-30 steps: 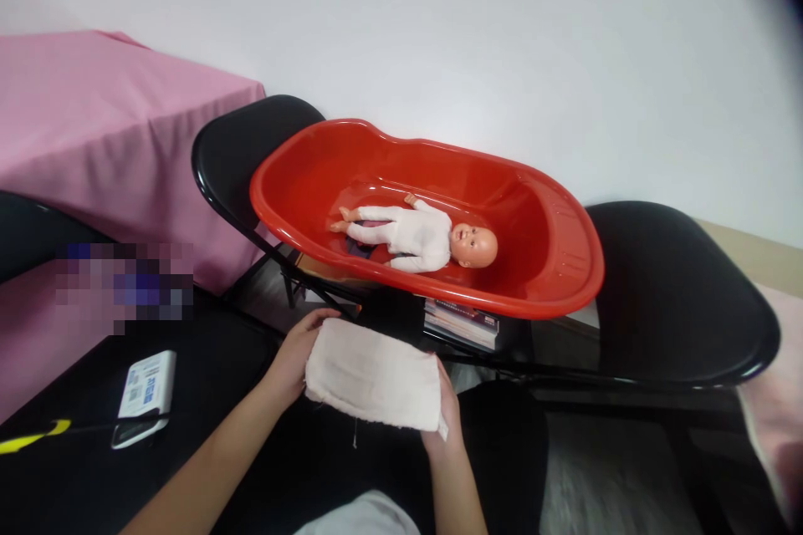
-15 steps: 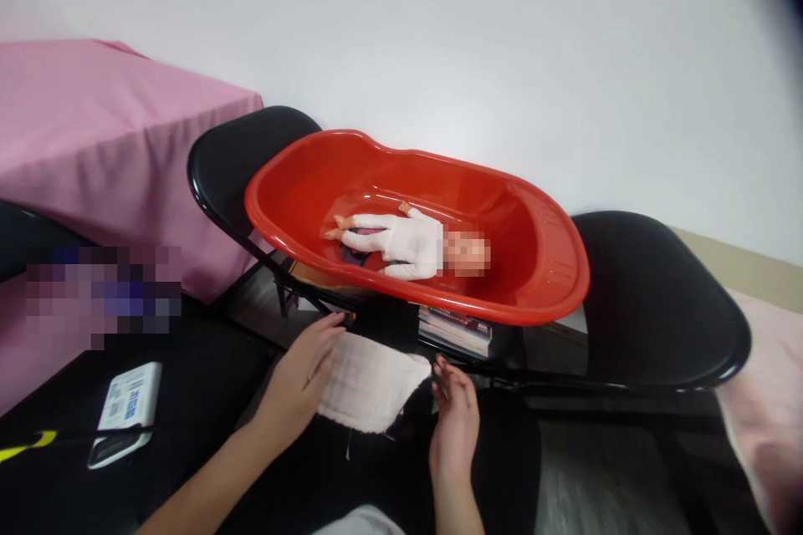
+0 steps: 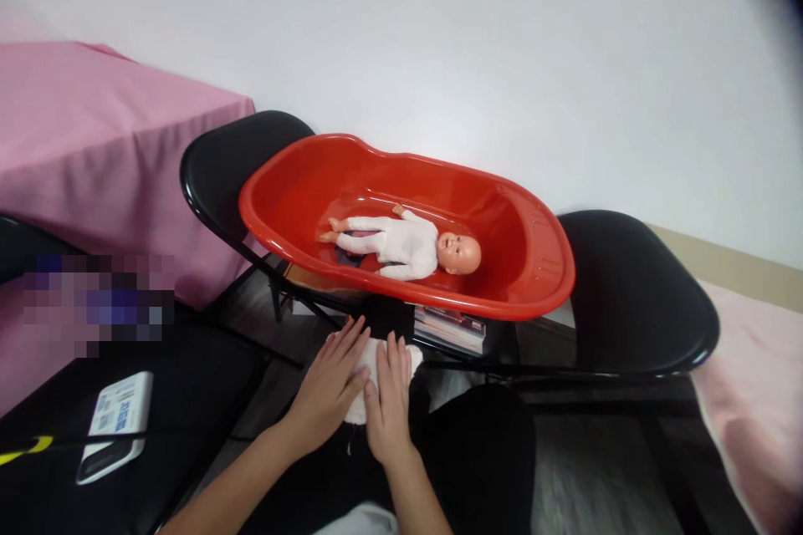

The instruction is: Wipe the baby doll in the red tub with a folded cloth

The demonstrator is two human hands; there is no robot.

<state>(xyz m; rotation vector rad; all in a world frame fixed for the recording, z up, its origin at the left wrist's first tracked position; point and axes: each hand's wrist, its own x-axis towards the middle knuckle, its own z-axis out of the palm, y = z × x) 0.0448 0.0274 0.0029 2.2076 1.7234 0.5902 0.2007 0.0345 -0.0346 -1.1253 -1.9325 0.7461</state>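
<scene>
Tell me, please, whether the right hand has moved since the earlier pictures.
Yes. Judged against the stack of books, the right hand has moved left, toward the left hand, onto the white cloth.

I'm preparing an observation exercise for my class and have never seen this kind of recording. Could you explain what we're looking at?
There is no machine here: a person works bare-handed, filmed by a camera worn on the head, looking forward and down. The left hand and right hand lie flat and open over a white cloth, not visibly gripping it. Beyond them, a white-clothed doll lies on its back in a red tub. A stack of books shows below the tub. On the black surface at left lies a white object with blue print.
</scene>
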